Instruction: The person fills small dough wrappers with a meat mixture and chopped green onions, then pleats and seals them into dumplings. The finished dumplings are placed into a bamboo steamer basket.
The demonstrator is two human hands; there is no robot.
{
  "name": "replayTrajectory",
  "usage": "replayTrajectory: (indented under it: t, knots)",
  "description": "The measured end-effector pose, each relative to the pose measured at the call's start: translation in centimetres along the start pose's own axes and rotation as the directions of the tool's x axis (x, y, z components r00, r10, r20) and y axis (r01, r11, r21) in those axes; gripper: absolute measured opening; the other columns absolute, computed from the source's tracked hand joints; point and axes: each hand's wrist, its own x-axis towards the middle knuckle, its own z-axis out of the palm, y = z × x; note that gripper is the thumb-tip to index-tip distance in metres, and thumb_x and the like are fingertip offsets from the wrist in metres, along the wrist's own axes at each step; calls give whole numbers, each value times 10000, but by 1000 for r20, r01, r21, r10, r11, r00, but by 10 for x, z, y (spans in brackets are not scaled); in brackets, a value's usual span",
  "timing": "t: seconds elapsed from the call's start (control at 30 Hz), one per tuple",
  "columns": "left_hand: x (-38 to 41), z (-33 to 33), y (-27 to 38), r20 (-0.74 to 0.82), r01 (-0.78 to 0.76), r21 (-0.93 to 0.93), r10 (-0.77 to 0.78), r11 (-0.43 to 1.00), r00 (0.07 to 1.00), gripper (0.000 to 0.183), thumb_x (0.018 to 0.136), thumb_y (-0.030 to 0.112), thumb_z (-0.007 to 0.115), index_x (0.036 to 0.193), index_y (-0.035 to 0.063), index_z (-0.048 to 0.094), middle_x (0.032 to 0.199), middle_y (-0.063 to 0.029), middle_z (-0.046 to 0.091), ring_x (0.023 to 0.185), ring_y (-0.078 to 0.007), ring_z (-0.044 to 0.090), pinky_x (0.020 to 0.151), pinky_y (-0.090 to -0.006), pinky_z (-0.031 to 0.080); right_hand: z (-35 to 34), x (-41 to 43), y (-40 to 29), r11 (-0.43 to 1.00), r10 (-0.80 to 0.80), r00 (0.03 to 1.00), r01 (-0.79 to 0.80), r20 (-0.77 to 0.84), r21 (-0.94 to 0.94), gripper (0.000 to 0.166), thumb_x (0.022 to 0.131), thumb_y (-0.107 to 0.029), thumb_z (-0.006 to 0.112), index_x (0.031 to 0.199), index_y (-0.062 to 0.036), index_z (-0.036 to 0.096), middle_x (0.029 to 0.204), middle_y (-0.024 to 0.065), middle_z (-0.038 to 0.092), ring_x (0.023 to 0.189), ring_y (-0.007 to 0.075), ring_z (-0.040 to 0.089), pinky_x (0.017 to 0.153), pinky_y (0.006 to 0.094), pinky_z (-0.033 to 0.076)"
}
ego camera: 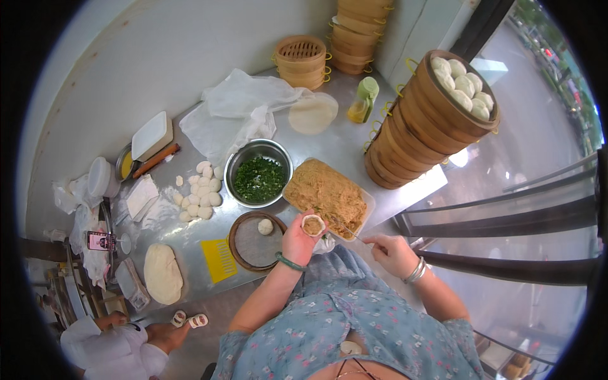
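My left hand [300, 237] cups a dough wrapper with filling [313, 225], its pale rim standing up around the brown mince. Between the fingers of my right hand [392, 254] is a thin metal utensil [354, 234], whose far end reaches into the filling. That mince fills a rectangular plastic tub [368, 213] just beyond both hands. Left of my left wrist lies a round bamboo steamer tray [247, 244] with one shaped bun [265, 227] on its liner. A steel bowl of chopped greens [259, 178] stands beside the tub.
Small dough pieces [204, 190] and a large dough slab [163, 274] lie leftward, near a yellow scraper [219, 259]. Tall stacked steamers [413, 128] holding buns rise at right. An oil bottle [363, 100] and plastic sheeting [237, 104] are farther back. Another person [114, 349] is at lower left.
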Motion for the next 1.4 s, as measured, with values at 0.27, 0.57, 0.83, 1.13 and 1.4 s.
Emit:
replayTrajectory:
  t: [0.27, 0.57, 0.83, 1.13, 1.4]
  knots:
    - [3, 19, 3, 97, 58, -65, -52, 996, 994, 362, 976, 314, 376, 1130, 6, 487, 1082, -168, 574, 1047, -374, 550, 920, -472, 452, 48, -8, 21, 877, -304, 950, 247, -77, -412, 272, 751, -19, 582, 1018, -52, 621, 871, 120, 649, 667, 291, 627, 592, 351, 519]
    - [7, 26, 7, 104, 58, -18, -55, 998, 993, 393, 978, 332, 355, 1132, -3, 493, 1104, -177, 578, 1066, -390, 547, 933, -474, 447, 35, -6, 26, 887, -421, 890, 363, -175, -286, 298, 729, 6, 590, 1016, -68, 619, 715, 88, 573, 591, 248, 592, 529, 350, 487]
    - [1, 23, 22, 55, -36, -61, 40, 997, 998, 371, 984, 319, 370, 1127, -2, 492, 1069, -166, 573, 1027, -365, 563, 873, -457, 479, 36, 5, 27, 897, -426, 879, 379, -213, -228, 257, 747, 10, 591, 995, -50, 625, 698, 90, 583, 573, 247, 597, 520, 322, 486]
    - [-29, -43, 51, -124, -188, -98, 175, 977, 977, 397, 970, 357, 370, 1114, 8, 491, 1107, -184, 571, 1058, -387, 542, 914, -490, 445, 60, 97, -33, 945, -283, 957, 289, 59, -155, 228, 823, -72, 514, 1028, -26, 603, 824, 202, 633, 759, 347, 628, 676, 406, 502]
    - [-69, -74, 69, -315, -402, -214, 327, 890, 891, 375, 971, 333, 383, 1106, 9, 514, 1075, -173, 585, 972, -362, 578, 833, -483, 485, 161, 247, -49, 725, -290, 870, 472, 399, -501, 183, 767, -56, 486, 846, -3, 642, 832, 237, 641, 787, 378, 635, 717, 441, 507]
